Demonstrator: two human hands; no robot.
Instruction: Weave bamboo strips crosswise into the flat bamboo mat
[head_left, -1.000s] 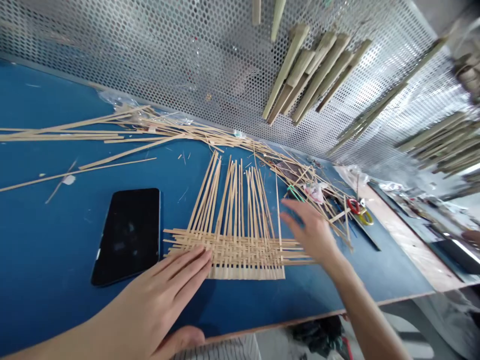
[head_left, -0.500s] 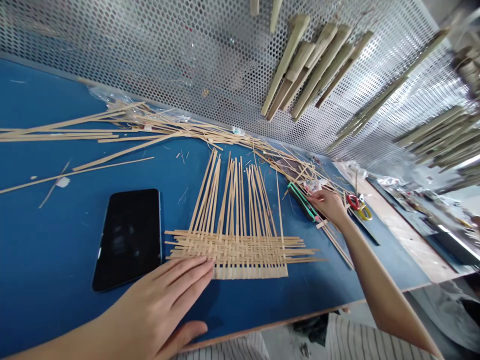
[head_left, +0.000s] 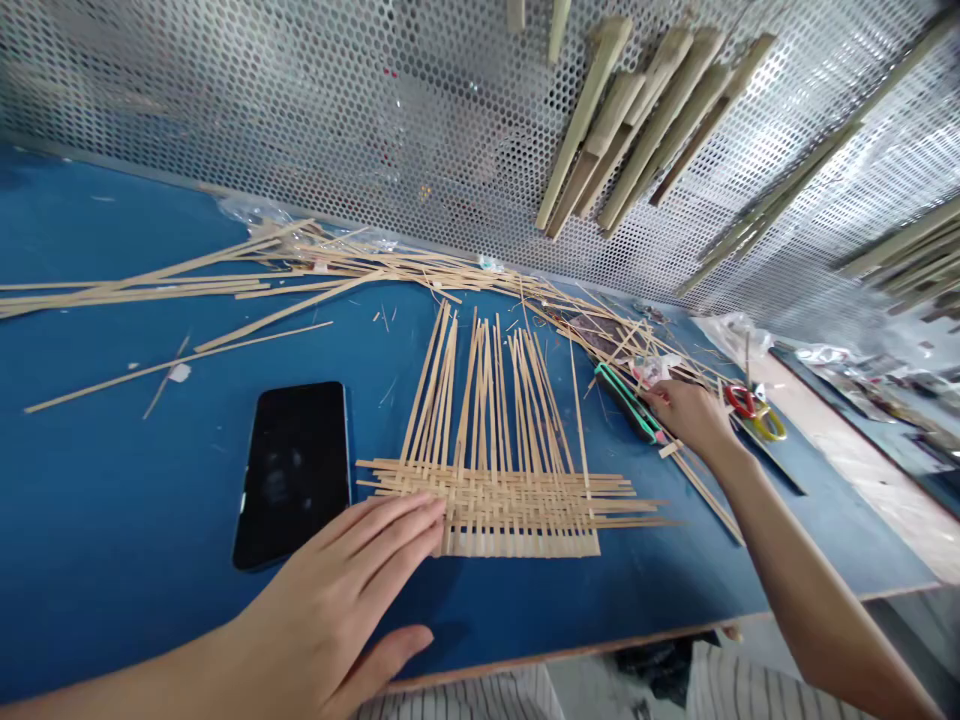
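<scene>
A partly woven mat of thin bamboo strips [head_left: 517, 500] lies on the blue table, its upright strips fanned loosely toward the back. My left hand [head_left: 367, 565] rests flat on the mat's left front corner, fingers stretched out together and thumb apart. Farther off to the right, my right hand [head_left: 694, 418] reaches into the loose pile of bamboo strips [head_left: 592, 335]. Its fingers are bent together beside a black and green utility knife [head_left: 628, 403]; what they pinch is too small to make out.
A black phone [head_left: 294, 470] lies left of the mat. Red and yellow scissors handles [head_left: 754, 412] show beyond my right hand. Long bamboo strips [head_left: 285, 318] spread across the back left. Behind stands a perforated metal panel [head_left: 315, 110] with bamboo pieces [head_left: 615, 125] on it.
The whole view has shifted, so the table's things sit farther right in the picture. My left hand stays on the mat; my right hand remains at the strip pile by the knife.
</scene>
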